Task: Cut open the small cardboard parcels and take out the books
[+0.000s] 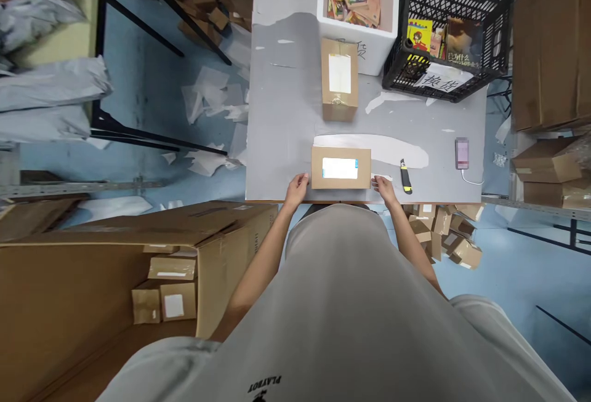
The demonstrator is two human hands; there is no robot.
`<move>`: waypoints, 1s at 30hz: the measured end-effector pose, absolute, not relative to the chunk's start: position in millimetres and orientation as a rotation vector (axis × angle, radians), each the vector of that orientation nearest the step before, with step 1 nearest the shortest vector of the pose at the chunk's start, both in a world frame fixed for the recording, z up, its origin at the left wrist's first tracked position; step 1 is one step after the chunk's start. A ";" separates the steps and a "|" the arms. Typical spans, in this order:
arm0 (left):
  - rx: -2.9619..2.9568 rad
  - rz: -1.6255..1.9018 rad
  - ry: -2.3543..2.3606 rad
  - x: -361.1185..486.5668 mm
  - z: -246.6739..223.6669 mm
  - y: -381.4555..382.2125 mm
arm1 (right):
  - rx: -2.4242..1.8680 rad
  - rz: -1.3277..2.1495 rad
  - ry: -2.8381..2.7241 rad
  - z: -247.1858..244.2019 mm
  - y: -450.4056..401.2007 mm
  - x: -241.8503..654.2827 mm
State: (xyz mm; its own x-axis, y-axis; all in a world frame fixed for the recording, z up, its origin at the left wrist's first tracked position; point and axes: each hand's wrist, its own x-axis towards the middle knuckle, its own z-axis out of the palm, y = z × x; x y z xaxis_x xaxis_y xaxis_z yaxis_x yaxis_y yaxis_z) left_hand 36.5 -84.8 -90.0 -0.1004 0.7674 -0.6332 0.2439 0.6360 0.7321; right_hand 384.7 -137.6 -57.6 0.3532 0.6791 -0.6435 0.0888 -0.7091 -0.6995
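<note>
A small brown cardboard box (pixel 318 168) with a white label on top lies near the front edge of the grey table, directly in front of me. My left hand (pixel 297 190) is just off the box's left end, holding nothing, with its fingers loosely bent. On the other side, my right hand (pixel 384 189) is close to the right end, its fingers slightly apart and nothing in them. A black and yellow utility knife (pixel 406 178) lies right of that hand. Farther back stands a second taped cardboard box (pixel 340 106) with a white label.
At the back are a white foam bin (pixel 364 57) of booklets and a black plastic crate (pixel 401 72) of books. A phone (pixel 462 154) on a cable lies at right. Left of me is a large open carton (pixel 231 260) containing boxes. Small boxes (pixel 443 220) pile on the floor at right.
</note>
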 end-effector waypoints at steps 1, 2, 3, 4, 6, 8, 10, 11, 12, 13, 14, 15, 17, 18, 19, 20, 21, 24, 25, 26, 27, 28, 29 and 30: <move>0.816 0.531 1.655 33.7 -91.1 -91.4 | -2.074 1.369 -0.654 -58.8 -144.2 385.1; 0.791 0.521 1.653 31.9 -92.0 -97.3 | -2.088 1.374 -0.647 -60.1 -149.6 384.8; 0.770 0.516 1.649 31.2 -92.8 -102.5 | -2.098 1.380 -0.644 -61.7 -153.8 383.7; 0.754 0.514 1.643 31.7 -93.3 -106.7 | -2.104 1.384 -0.644 -63.5 -156.6 382.0; 0.733 0.520 1.626 35.3 -93.4 -112.5 | -2.106 1.390 -0.652 -67.2 -158.9 377.7; 0.715 0.534 1.623 40.5 -92.1 -115.1 | -2.104 1.388 -0.664 -70.1 -157.8 373.7; 0.699 0.552 1.638 45.1 -89.7 -115.2 | -2.102 1.377 -0.678 -70.4 -155.2 371.9; 0.696 0.566 1.648 46.5 -88.1 -114.4 | -2.100 1.369 -0.685 -69.3 -153.6 372.2; 0.698 0.586 1.659 47.4 -86.2 -113.1 | -2.097 1.360 -0.691 -67.1 -151.9 373.4; 0.705 0.614 1.666 47.6 -83.9 -111.3 | -2.092 1.352 -0.696 -63.8 -150.0 375.3; 0.718 0.648 1.667 47.5 -81.1 -109.0 | -2.082 1.342 -0.705 -59.6 -147.9 377.8; 0.735 0.688 1.663 47.1 -77.6 -106.3 | -2.065 1.329 -0.719 -54.6 -145.4 380.6; 0.783 0.769 1.634 46.0 -68.8 -99.6 | -2.002 1.290 -0.762 -42.9 -139.6 386.4; 0.812 0.805 1.610 45.6 -63.4 -96.0 | -1.962 1.265 -0.785 -36.7 -136.2 388.9; 0.840 0.835 1.585 45.4 -57.8 -92.4 | -1.921 1.243 -0.803 -30.5 -132.7 391.1; 0.862 0.858 1.564 45.2 -52.0 -88.9 | -1.885 1.227 -0.815 -24.6 -129.1 392.7; 0.878 0.876 1.546 45.0 -46.5 -85.8 | -1.857 1.221 -0.819 -19.2 -125.7 393.7; 0.881 0.899 1.526 44.0 -34.7 -79.3 | -1.805 1.241 -0.813 -7.5 -118.2 393.9; 0.873 0.902 1.528 43.5 -33.2 -78.3 | -1.794 1.252 -0.809 -5.4 -117.1 392.9; 0.863 0.901 1.533 43.0 -33.0 -77.7 | -1.786 1.264 -0.806 -4.2 -116.6 391.4; 0.850 0.897 1.541 42.4 -34.0 -77.4 | -1.781 1.276 -0.806 -3.9 -116.7 389.4; 0.835 0.888 1.549 41.9 -36.1 -77.4 | -1.780 1.288 -0.810 -4.5 -117.2 387.0; 0.817 0.874 1.556 41.4 -39.1 -77.3 | -1.784 1.302 -0.818 -5.6 -117.9 384.4; 0.798 0.859 1.563 41.0 -42.6 -77.2 | -1.792 1.313 -0.828 -7.1 -118.6 381.5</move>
State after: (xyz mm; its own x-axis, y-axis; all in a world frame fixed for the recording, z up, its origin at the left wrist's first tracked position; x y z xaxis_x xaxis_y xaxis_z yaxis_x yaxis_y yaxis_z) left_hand 41.0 -77.2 -42.6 -0.1449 0.8565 -0.4954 0.0411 0.5055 0.8618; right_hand 381.5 -118.6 -7.1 0.2637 0.8392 -0.4757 0.0675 -0.5080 -0.8587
